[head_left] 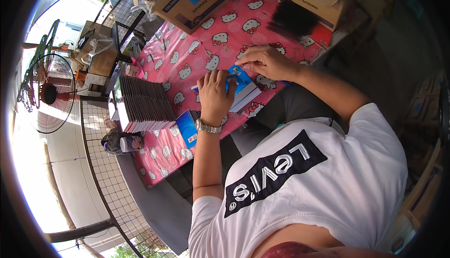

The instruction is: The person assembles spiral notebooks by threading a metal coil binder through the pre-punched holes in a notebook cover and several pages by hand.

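A small stack of blue-covered notebooks [244, 85] lies on the pink table at its near edge, in front of me. My left hand [216, 93], with a metal watch at the wrist, rests on its left part, fingers stretched over the cover. At the far right corner of the stack is my right hand [266, 62], its fingers bent and pressed together. Whatever lies between those fingertips is too small to make out. Just left of my left wrist lies another blue notebook [187, 130] with a dark spiral edge.
Tall rows of dark spiral-bound notebooks [144, 102] stand at the left. A heap of thin black spirals [291, 20] lies at the far right, beside an open cardboard box [309, 0]. Another carton [199, 5] stands at the back. A fan [49, 94] is beyond the table.
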`<state>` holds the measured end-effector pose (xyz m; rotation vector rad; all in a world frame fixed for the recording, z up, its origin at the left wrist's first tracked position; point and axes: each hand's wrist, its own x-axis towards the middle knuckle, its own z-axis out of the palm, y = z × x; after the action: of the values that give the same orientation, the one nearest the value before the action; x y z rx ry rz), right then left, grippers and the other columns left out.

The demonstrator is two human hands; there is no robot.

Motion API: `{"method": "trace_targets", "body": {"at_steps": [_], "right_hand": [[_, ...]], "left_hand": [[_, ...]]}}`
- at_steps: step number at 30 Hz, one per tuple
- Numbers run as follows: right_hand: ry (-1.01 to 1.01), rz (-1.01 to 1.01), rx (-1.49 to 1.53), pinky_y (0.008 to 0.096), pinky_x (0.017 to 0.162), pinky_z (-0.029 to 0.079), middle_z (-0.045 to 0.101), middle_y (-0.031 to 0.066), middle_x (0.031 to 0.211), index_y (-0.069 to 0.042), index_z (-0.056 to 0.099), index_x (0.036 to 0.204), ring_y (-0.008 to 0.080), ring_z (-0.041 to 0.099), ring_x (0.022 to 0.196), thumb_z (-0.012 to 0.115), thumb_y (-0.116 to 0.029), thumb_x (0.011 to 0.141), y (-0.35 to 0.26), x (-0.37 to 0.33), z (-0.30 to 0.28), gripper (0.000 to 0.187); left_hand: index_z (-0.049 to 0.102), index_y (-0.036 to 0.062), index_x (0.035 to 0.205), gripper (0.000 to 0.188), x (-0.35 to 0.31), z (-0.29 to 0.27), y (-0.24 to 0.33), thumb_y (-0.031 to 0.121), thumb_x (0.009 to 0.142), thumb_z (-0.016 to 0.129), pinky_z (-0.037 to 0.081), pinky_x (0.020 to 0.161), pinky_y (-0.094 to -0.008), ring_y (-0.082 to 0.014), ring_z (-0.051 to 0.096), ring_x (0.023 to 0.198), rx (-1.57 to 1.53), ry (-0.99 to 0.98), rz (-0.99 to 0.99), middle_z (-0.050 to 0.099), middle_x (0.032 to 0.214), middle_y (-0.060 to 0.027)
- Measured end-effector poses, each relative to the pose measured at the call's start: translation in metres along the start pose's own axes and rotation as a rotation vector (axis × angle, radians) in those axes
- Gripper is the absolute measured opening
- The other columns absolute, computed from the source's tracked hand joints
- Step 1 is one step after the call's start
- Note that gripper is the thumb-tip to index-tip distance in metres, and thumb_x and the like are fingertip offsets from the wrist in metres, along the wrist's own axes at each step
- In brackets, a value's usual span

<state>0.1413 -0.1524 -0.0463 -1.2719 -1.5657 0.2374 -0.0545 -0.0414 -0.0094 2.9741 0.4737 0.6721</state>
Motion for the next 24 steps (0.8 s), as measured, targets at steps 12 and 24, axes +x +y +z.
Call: {"method": "trace_targets", "body": {"at_steps": [12, 24], "right_hand": [[-0.208, 0.013, 0.120, 0.0326, 0.070, 0.052, 0.058, 0.0093, 0.092, -0.007, 0.068, 0.118, 0.0186, 0.063, 0.075, 0.060, 0.004, 0.091, -0.004, 0.007, -0.002, 0.031], [-0.223, 0.123, -0.011, 0.0393, 0.067, 0.054, 0.066, 0.0132, 0.087, -0.004, 0.051, 0.123, 0.0274, 0.069, 0.077, 0.061, -0.014, 0.095, -0.029, 0.005, 0.009, 0.031]], "left_hand": [[0.060, 0.0087, 0.098, 0.023, -0.008, 0.014, 0.000, 0.026, 0.087, 0.070, 0.041, 0.089, -0.0430, -0.0272, 0.059, 0.088, 0.103, 0.089, 0.004, 0.061, 0.088, -0.0074], [0.060, 0.0060, 0.109, 0.021, -0.017, -0.006, 0.009, 0.014, 0.089, 0.064, 0.038, 0.092, -0.0437, -0.0297, 0.061, 0.095, -0.007, -0.011, 0.029, 0.066, 0.099, -0.0085]]}}
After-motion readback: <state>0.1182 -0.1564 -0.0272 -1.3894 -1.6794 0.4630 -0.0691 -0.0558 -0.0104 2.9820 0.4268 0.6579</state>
